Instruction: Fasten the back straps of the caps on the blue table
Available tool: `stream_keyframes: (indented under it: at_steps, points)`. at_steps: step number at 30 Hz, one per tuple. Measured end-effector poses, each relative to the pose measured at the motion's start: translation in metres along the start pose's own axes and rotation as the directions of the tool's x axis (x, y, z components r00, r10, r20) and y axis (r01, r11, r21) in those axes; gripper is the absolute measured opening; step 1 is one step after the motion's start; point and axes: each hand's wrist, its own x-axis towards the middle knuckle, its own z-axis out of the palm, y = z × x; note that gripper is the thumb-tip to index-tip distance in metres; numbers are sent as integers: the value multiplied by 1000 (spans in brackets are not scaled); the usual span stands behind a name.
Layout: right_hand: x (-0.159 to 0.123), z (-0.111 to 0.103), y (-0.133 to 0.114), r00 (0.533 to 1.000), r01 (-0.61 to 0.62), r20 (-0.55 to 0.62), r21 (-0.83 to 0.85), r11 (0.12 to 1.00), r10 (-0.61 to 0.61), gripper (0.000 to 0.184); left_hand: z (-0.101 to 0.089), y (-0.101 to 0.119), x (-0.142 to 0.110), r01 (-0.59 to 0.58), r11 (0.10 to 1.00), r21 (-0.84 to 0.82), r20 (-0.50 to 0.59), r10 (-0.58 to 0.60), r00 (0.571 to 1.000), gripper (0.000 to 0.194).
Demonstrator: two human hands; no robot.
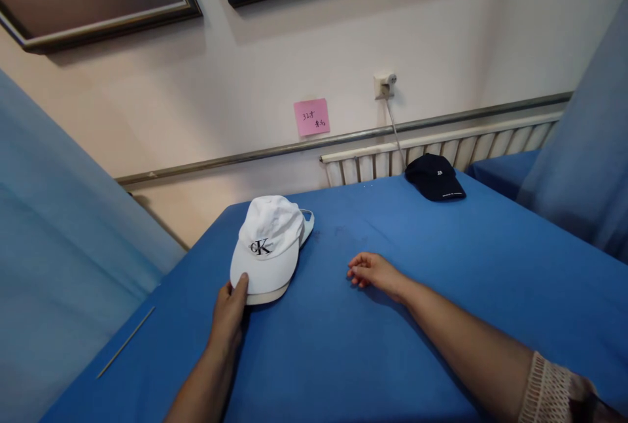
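Note:
My left hand (229,308) grips the brim of a white baseball cap (269,227) with a black "CK" print, thumb on top and fingers below. Under its brim shows the edge of a second, beige brim (267,297), and a strap loop (308,219) sticks out at the back right. Whether the caps touch the blue surface, I cannot tell. To the right of them, my right hand (373,272) hovers low over or rests on the blue cover, holding nothing, its fingers loosely bent and apart.
A black cap (434,176) lies at the far edge of the blue-covered bed (314,364). A thin stick (126,342) lies at the left. Behind are a radiator (363,167), a metal rail (255,153), a plugged socket (384,86) and a pink note (312,117). Blue curtains (59,233) hang on both sides.

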Motion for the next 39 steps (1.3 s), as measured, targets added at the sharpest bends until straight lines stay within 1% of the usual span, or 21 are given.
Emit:
stream_keyframes:
  at_steps: [2, 4, 5, 6, 7, 9, 10, 12, 13, 14, 15, 17, 19, 22, 26, 28, 30, 32, 34, 37, 39]
  points:
    - [1, 0, 1, 1000, 4, 0, -14, 1000, -4, 19, 5, 0, -12, -39, 993, 112, 46, 34, 998, 43]
    - [2, -1, 3, 1000, 6, 1, -22, 1000, -6, 18, 11, 4, -25, -136, 936, 325, -28, 154, 988, 55]
    - [3, -1, 4, 1000, 5, 3, -24, 1000, -5, 18, 15, 7, -32, -199, 870, 451, -89, 265, 960, 62]
    - [4, -1, 4, 1000, 5, 4, -24, 1000, -5, 18, 20, 10, -39, -280, 776, 566, -102, 402, 910, 68]
    - [4, -1, 5, 1000, 6, 7, -26, 1000, -6, 18, 27, 14, -44, -385, 661, 645, -40, 531, 846, 68]
    - [5, -1, 6, 1000, 8, 10, -31, 999, -8, 18, 46, 21, -51, -649, 407, 643, 284, 660, 695, 55]
    - [6, 0, 6, 1000, 10, 10, -35, 999, -10, 17, 58, 25, -52, -766, 305, 566, 458, 656, 600, 45]
    - [6, 0, 6, 1000, 6, 4, -41, 999, -6, 16, 88, 29, -45, -910, 203, 363, 719, 560, 411, 36]
    - [6, 1, 6, 1000, 2, 3, -43, 999, -2, 16, 103, 30, -37, -935, 179, 307, 780, 515, 355, 33]
    - [5, 0, 6, 1000, -2, 5, -44, 999, 2, 16, 118, 30, -28, -941, 156, 301, 811, 477, 338, 29]
    - [5, 0, 5, 1000, -7, 11, -44, 999, 7, 17, 131, 30, -18, -931, 125, 343, 825, 434, 362, 25]
    - [5, -1, 5, 1000, -17, 22, -39, 999, 18, 17, 150, 29, 5, -886, 82, 457, 802, 393, 450, 19]
    - [6, -2, 4, 999, -33, 27, -36, 999, 34, 17, 158, 27, 24, -868, 39, 495, 798, 374, 472, 18]
    - [7, -2, 3, 998, -45, 30, -47, 998, 47, 16, 156, 26, 42, -852, -81, 517, 818, 340, 464, 21]
    - [7, 3, 3, 999, -41, 13, -41, 998, 42, 14, 147, 24, 50, -828, -214, 518, 840, 311, 445, 26]
    - [8, 6, 5, 997, -46, -61, 13, 999, 46, 14, 141, 24, 51, -823, -255, 507, 850, 306, 429, 27]
    - [13, 5, 5, 973, -25, -224, 110, 994, 50, 14, 135, 25, 54, -824, -281, 492, 860, 308, 408, 29]
    - [20, -9, 1, 909, 24, -413, 188, 982, 57, 14, 129, 27, 58, -824, -301, 479, 866, 315, 389, 29]
    - [30, -40, -7, 843, 60, -535, 201, 978, 58, 17, 125, 30, 60, -824, -300, 481, 863, 329, 384, 28]
    - [43, -112, -28, 671, 134, -740, 192, 972, 54, 31, 127, 32, 47, -827, -229, 514, 821, 413, 395, 25]
    - [50, -164, -45, 549, 173, -833, 190, 966, 65, 39, 136, 27, 23, -843, -133, 521, 772, 494, 400, 24]
